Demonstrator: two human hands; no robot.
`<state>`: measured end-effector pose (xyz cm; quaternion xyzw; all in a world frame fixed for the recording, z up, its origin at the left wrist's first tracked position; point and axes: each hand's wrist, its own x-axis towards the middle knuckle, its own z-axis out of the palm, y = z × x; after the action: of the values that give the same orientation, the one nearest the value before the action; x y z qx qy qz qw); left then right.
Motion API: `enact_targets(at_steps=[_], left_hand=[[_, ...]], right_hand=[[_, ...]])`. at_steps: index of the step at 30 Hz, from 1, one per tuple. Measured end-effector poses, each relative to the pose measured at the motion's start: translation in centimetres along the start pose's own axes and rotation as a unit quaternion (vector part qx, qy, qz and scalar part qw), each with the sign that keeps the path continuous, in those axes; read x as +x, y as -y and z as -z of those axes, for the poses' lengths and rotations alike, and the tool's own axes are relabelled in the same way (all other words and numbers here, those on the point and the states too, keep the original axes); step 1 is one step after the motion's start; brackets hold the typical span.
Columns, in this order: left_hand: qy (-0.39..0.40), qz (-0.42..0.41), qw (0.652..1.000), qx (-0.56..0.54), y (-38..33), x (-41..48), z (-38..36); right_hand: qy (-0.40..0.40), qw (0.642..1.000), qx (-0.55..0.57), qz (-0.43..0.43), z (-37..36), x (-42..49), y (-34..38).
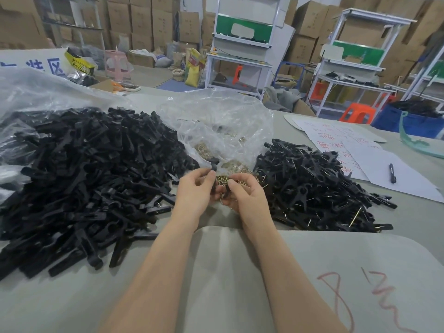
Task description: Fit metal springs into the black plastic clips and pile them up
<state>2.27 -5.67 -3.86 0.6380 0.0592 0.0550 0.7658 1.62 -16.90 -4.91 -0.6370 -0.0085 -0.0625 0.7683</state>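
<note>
The person is in the middle of fitting one spring. Both hands meet at the middle of the desk (pixel 240 272), a little back from its near edge. The left hand (pixel 194 192) has its fingers curled and pinches a black clip (pixel 213 168) by its upper end. The right hand (pixel 246 192) is also curled, with its fingertips at the lower part of the same clip. I cannot tell if a spring is already between them.

I think the next move needs a small, exact push to seat the spring. After that the clip should go to the finished pile (pixel 312 186) just right of the hands, where brass wire shows among the black pieces.

The clear plastic bag (pixel 216 121) lies open behind the hands, and the loose springs (pixel 228 177) spill from its mouth. The big heap of empty clips (pixel 84 176) covers the left side of the desk and lies partly on another plastic sheet. Beyond the far right corner, a blue bin (pixel 413 123) holds more black parts.
</note>
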Motion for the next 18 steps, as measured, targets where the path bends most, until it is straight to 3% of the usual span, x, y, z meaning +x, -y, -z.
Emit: enact_targets(at_steps=[7,12,18], left_hand=[[0.017,0.000,0.999,0.040,0.46,0.29,-0.18],[0.031,0.002,0.995,0.098,0.46,0.27,-0.20],[0.025,-0.028,0.992,0.121,0.05,0.03,-0.06]], right_hand=[[-0.047,0.999,-0.016,0.014,0.29,0.64,-0.60],[-0.013,0.999,0.003,0.043,0.23,0.60,-0.35],[-0.009,0.997,-0.052,0.063,0.10,0.56,-0.53]])
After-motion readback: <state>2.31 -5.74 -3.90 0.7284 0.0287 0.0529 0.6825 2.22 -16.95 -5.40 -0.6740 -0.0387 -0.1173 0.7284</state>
